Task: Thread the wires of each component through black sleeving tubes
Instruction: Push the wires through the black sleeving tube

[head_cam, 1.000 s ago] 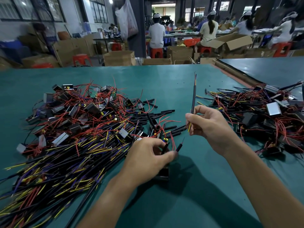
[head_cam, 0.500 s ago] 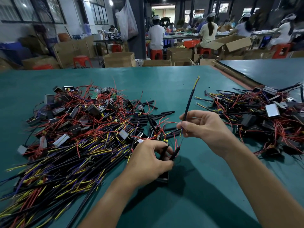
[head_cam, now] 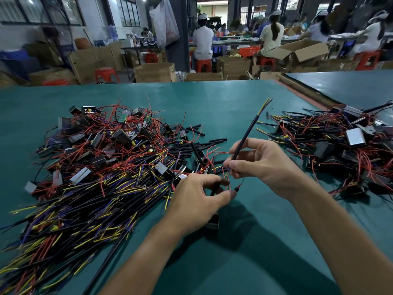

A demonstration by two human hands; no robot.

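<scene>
Head view: a teal worktop [head_cam: 212,99] fills the near and middle ground. The right hand [head_cam: 261,162] is raised just above it, right of centre. Its thumb and forefinger pinch the near end of a long black sleeving tube [head_cam: 244,137], and the other fingers are curled loosely behind. The tube slants up and away to the right, and yellow and purple wires [head_cam: 266,103] stick out of its far tip. More coloured wire ends show just below the pinching fingers.

The left hand [head_cam: 200,201] is just beside and nearer than the right hand, fingers curled. Its forefinger and thumb pinch a short black tube [head_cam: 214,188] among thin red leads [head_cam: 227,179]. Under its palm a dark boxy component [head_cam: 212,225] rests on the worktop, partly hidden by the hand. Whether the red leads belong to it cannot be told.

To the left lies a big heap of components [head_cam: 106,145] tangled in red wire. Nearer, on the left, it runs into a spread of sleeved bundles [head_cam: 74,220] with yellow and purple ends. Loose cut tubes [head_cam: 204,143] lie scattered between that heap and the hands. A second pile [head_cam: 340,150] of components and wires lies to the right.

Far beyond the worktop, people sit on red stools [head_cam: 203,64] among cardboard boxes [head_cam: 155,72].
</scene>
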